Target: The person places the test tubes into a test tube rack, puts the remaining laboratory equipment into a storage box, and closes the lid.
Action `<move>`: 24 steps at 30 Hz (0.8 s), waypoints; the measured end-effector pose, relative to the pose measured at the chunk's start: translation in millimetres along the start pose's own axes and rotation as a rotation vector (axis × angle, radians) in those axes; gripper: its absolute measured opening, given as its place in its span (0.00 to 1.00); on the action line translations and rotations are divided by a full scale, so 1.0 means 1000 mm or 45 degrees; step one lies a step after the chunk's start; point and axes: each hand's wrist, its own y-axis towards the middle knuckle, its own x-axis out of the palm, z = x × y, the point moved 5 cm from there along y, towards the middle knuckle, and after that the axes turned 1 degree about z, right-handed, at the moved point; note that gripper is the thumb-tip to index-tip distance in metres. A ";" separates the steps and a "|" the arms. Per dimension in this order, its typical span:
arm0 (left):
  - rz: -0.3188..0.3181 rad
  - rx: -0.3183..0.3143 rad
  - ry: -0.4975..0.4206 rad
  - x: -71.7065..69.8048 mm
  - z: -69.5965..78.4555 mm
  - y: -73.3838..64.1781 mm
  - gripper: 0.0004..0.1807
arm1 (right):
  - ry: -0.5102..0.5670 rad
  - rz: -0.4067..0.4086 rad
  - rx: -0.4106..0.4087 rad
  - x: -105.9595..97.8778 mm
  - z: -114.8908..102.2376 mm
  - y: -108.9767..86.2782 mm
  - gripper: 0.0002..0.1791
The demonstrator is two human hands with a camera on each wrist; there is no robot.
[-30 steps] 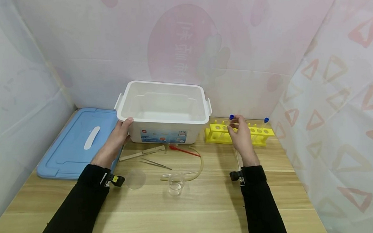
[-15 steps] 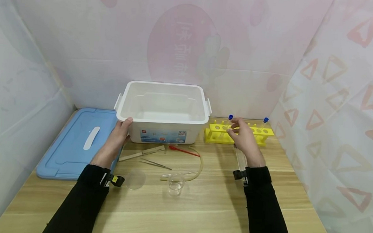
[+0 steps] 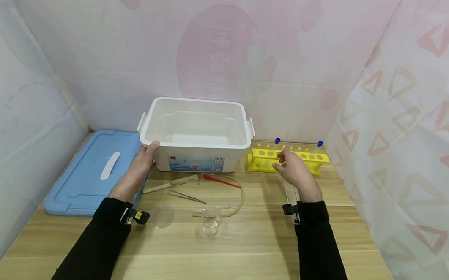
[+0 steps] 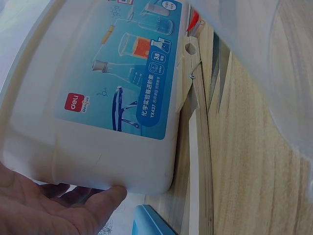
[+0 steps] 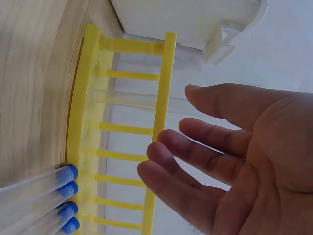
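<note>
My left hand (image 3: 137, 169) holds the front left corner of a white plastic storage box (image 3: 205, 137). In the left wrist view its thumb presses the box wall, with the other fingers partly hidden round the side. My right hand (image 3: 297, 171) hovers over the front of a yellow test tube rack (image 3: 259, 156), fingers loosely bent, holding nothing. One blue-capped test tube (image 3: 276, 143) stands in the rack left of that hand; another test tube (image 3: 318, 146) leans at the right end. Several test tubes (image 5: 41, 196) with blue caps lie in front of the rack, partly under my right forearm.
A blue lid (image 3: 81, 175) lies left of the box. Before the box are a wooden test tube clamp (image 3: 170, 183), tweezers (image 3: 188, 197), a red spoon (image 3: 218, 180), a pale hose (image 3: 242, 200), a clear disc (image 3: 163, 216) and a clear small cup (image 3: 211, 222). Fabric walls enclose the table.
My right hand has drawn away from the left blue-capped test tube, moving slightly right and toward me. That tube stays in the rack. My left hand stays on the box.
</note>
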 end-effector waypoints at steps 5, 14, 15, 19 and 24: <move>-0.001 0.000 0.011 0.000 0.000 0.000 0.45 | -0.076 -0.066 0.033 0.001 0.000 -0.002 0.26; -0.007 0.004 -0.001 0.000 0.001 -0.001 0.46 | -0.154 -0.150 0.084 0.008 0.003 -0.004 0.28; -0.006 0.005 -0.002 0.000 0.001 -0.001 0.46 | -0.171 -0.157 0.085 0.011 0.007 0.000 0.28; -0.003 0.000 0.003 0.000 0.001 -0.001 0.46 | -0.223 -0.175 0.068 0.028 0.044 0.029 0.28; 0.003 -0.008 -0.003 0.000 0.000 0.000 0.46 | -0.204 -0.180 0.059 0.036 0.063 0.040 0.27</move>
